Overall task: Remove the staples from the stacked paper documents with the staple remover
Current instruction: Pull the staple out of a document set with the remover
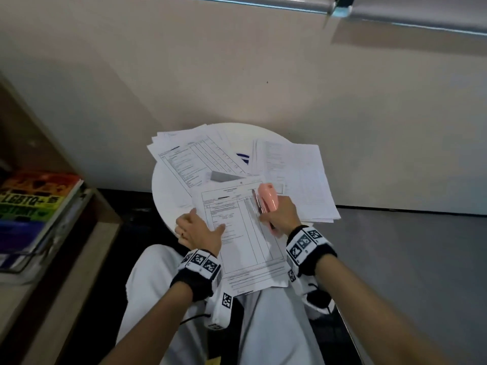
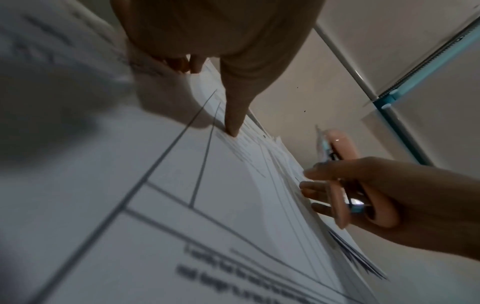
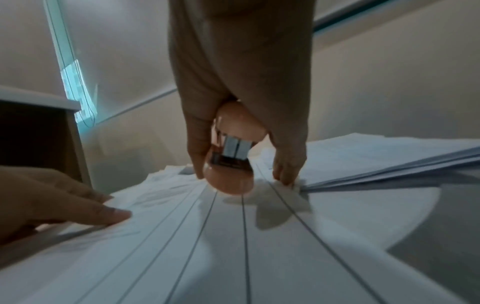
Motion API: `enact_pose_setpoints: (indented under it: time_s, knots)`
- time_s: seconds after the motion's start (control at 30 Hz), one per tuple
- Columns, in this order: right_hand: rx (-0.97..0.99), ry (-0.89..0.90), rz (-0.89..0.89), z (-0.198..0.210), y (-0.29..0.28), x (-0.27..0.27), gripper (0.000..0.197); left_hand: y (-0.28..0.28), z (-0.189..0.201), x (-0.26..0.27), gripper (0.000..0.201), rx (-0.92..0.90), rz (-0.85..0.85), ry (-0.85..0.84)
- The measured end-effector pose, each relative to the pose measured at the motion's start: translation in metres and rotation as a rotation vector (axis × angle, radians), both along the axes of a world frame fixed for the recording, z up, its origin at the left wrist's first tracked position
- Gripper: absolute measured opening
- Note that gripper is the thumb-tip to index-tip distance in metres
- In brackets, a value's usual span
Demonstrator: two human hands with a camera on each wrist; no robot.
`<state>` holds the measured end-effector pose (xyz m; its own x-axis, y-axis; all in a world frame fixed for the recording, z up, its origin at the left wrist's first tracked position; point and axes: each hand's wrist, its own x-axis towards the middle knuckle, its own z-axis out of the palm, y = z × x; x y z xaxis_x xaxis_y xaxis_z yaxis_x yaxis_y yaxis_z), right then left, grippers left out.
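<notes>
A printed form document [image 1: 245, 233] lies on the near part of a small round white table [image 1: 164, 196] and hangs over its front edge onto my lap. My left hand [image 1: 200, 230] holds the document's left edge, thumb [image 2: 233, 115] on top and the other fingers curled under the paper. My right hand [image 1: 282, 214] grips a pink stapler-shaped staple remover [image 1: 267, 200] with a metal underside [image 3: 233, 152]. It hovers over the document's right side, its nose pointing away from me. The same tool shows in the left wrist view [image 2: 342, 160].
Two more paper stacks lie on the table, one at the back left [image 1: 189, 154] and one at the right [image 1: 297, 175]. A wall stands right behind the table. A wooden shelf with colourful books [image 1: 37, 204] is at my left. Grey floor is at my right.
</notes>
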<state>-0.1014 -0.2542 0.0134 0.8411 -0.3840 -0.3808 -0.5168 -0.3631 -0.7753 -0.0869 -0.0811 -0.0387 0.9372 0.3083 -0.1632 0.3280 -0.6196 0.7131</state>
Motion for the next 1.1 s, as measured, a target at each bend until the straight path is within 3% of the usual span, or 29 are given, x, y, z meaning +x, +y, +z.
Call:
enact_pose_setpoints:
  time_s: [0.17, 0.37, 0.47, 0.67, 0.87, 0.93, 1.03, 1.1]
  knots:
    - [-0.026, 0.021, -0.075, -0.037, -0.006, 0.019, 0.035, -0.001, -0.01, -0.005, 0.066, 0.028, -0.093, -0.184]
    - [-0.1, -0.069, -0.327, -0.017, -0.001, 0.004, 0.034, 0.01, -0.014, 0.006, 0.041, -0.044, -0.316, -0.261]
    - [-0.14, -0.017, -0.4, -0.022, -0.004, -0.005, 0.039, 0.007, -0.003, 0.012, 0.044, -0.171, -0.421, -0.153]
    - [-0.12, 0.048, -0.396, -0.031, -0.005, -0.012, 0.039, 0.005, 0.007, 0.033, 0.07, -0.12, -0.427, 0.021]
    - [0.01, 0.02, -0.441, -0.037, -0.012, -0.016, 0.037, 0.013, 0.018, 0.048, 0.047, -0.277, -0.446, 0.117]
    - [0.034, -0.02, -0.468, -0.041, -0.013, -0.017, 0.035, 0.015, 0.019, 0.048, 0.037, -0.213, -0.487, 0.13]
    - [0.057, -0.054, -0.516, -0.041, -0.014, -0.019, 0.032, 0.013, 0.016, 0.037, 0.023, 0.069, -0.506, -0.032]
    - [0.022, -0.054, -0.553, -0.041, -0.014, -0.019, 0.035, 0.013, 0.013, 0.026, 0.025, 0.021, -0.469, -0.141]
